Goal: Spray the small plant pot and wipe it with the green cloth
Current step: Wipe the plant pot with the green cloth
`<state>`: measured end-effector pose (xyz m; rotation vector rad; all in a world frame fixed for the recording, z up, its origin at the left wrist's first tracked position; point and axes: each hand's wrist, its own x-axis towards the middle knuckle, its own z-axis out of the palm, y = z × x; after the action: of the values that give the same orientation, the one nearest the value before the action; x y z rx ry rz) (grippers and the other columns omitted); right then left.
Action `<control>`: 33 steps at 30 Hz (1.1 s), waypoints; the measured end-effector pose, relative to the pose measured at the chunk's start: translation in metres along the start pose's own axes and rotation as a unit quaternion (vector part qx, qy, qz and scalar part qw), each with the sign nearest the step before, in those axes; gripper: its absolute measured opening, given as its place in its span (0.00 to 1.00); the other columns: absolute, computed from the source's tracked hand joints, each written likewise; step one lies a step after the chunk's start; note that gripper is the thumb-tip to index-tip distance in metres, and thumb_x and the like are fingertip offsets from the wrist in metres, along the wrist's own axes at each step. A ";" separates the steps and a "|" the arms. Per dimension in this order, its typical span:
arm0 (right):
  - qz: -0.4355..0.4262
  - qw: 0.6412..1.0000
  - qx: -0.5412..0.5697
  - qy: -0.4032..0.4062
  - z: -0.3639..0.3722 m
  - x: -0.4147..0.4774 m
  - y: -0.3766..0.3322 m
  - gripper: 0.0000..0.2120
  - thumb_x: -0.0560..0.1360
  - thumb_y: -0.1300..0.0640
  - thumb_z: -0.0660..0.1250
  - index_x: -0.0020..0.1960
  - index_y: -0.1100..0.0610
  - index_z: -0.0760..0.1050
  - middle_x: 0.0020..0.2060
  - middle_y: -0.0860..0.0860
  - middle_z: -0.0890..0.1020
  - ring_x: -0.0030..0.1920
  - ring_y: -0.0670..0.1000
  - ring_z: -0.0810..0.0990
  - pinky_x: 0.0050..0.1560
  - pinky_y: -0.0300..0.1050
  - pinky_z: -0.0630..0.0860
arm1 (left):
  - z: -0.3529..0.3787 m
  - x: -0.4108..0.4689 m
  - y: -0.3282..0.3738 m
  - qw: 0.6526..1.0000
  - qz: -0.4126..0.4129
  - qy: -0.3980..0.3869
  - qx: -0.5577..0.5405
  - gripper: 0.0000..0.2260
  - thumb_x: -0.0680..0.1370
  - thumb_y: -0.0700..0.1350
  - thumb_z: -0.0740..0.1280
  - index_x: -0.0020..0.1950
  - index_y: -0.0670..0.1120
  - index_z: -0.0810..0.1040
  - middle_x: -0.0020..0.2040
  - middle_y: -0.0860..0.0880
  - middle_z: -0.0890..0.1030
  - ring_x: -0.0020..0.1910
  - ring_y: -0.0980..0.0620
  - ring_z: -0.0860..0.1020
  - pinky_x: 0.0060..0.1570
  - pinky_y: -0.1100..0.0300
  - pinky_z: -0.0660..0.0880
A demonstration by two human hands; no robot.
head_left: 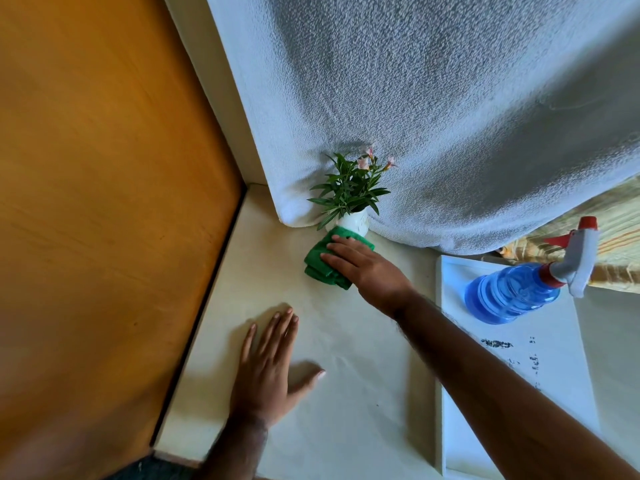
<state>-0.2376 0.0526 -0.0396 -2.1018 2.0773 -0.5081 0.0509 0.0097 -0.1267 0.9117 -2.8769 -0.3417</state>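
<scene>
Item 1, curtain (450,116): a pale textured drape is seen hanging across the far side, its hem being brushed by the plant.

Item 2, table (346,410): a cream surface is being used as the work area, with a wooden panel (104,202) bordering it on the left.

Item 3, white tray (554,358): it is lying at the right of the table, and the blue spray bottle (512,292) is being carried on it, tipped on its side, nozzle pointing away to the right, well apart from both hands.

Item 4, right hand (367,268): it is being held open and flat, fingers extended, pressing the green cloth (323,261) down; nothing is being gripped in a closed fist.

Item 5, left hand (273,368): it is being rested palm-down on the table, fingers spread, holding nothing.

Item 6, small plant pot (355,221): the white pot is standing upright at the curtain's foot, directly beyond the right hand's fingertips, the cloth's far edge touching its near side. The right hand is the nearer; wiping is judged to be in progress or just beginning.
</scene>
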 end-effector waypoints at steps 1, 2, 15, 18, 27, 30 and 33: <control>0.002 1.000 0.011 -0.026 0.004 -0.001 0.002 0.30 0.74 0.69 0.46 0.70 0.66 0.76 0.69 0.64 0.77 0.72 0.66 0.72 0.73 0.58 0.66 | 0.000 0.000 0.000 1.000 0.000 0.001 0.000 0.48 0.75 0.77 0.60 0.86 0.49 0.55 0.87 0.51 0.56 0.85 0.51 0.57 0.83 0.40 0.55; 0.017 0.998 0.028 -0.049 0.007 -0.002 0.003 0.30 0.73 0.71 0.48 0.71 0.65 0.74 0.70 0.64 0.76 0.73 0.64 0.71 0.73 0.56 0.66 | 0.000 0.000 0.000 1.000 0.000 0.002 0.000 0.48 0.75 0.77 0.60 0.86 0.49 0.55 0.87 0.51 0.56 0.85 0.51 0.57 0.83 0.41 0.55; 0.078 0.995 0.068 0.012 -0.014 -0.030 -0.009 0.37 0.66 0.81 0.63 0.72 0.60 0.75 0.70 0.58 0.77 0.72 0.59 0.74 0.70 0.51 0.71 | 0.003 0.003 -0.003 1.000 0.008 0.011 0.009 0.47 0.76 0.77 0.58 0.86 0.48 0.56 0.87 0.50 0.57 0.85 0.50 0.57 0.85 0.44 0.50; 0.123 0.991 0.046 0.039 -0.028 -0.066 -0.021 0.37 0.65 0.82 0.64 0.72 0.62 0.75 0.69 0.60 0.77 0.71 0.61 0.74 0.70 0.55 0.71 | 0.003 0.003 -0.005 1.000 0.006 0.003 0.012 0.47 0.76 0.77 0.56 0.85 0.48 0.57 0.86 0.49 0.59 0.84 0.48 0.60 0.83 0.41 0.56; 0.336 0.935 -0.046 0.103 -0.033 -0.242 -0.051 0.38 0.62 0.85 0.68 0.69 0.65 0.77 0.68 0.63 0.78 0.69 0.65 0.75 0.67 0.63 0.74 | -0.003 0.003 0.000 1.000 0.009 0.004 -0.001 0.45 0.77 0.76 0.57 0.83 0.47 0.62 0.85 0.48 0.62 0.83 0.47 0.64 0.81 0.38 0.59; 0.376 0.918 -0.079 0.096 -0.020 -0.275 -0.054 0.36 0.60 0.85 0.71 0.67 0.67 0.78 0.64 0.66 0.80 0.64 0.69 0.79 0.64 0.65 0.74 | -0.005 0.002 -0.001 1.000 0.013 0.005 0.004 0.44 0.77 0.76 0.55 0.84 0.47 0.62 0.85 0.48 0.63 0.83 0.47 0.64 0.81 0.39 0.59; 0.410 0.906 -0.066 0.081 -0.007 -0.294 -0.055 0.38 0.60 0.86 0.69 0.68 0.68 0.76 0.66 0.66 0.78 0.66 0.69 0.78 0.65 0.66 0.73 | -0.002 0.003 -0.001 1.000 0.020 0.015 0.009 0.44 0.77 0.76 0.55 0.84 0.47 0.62 0.85 0.47 0.63 0.83 0.47 0.64 0.81 0.40 0.58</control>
<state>-0.1846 0.3469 -0.0551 -1.0512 2.8636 -0.4152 0.0498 0.0068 -0.1247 0.8521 -2.8709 -0.2954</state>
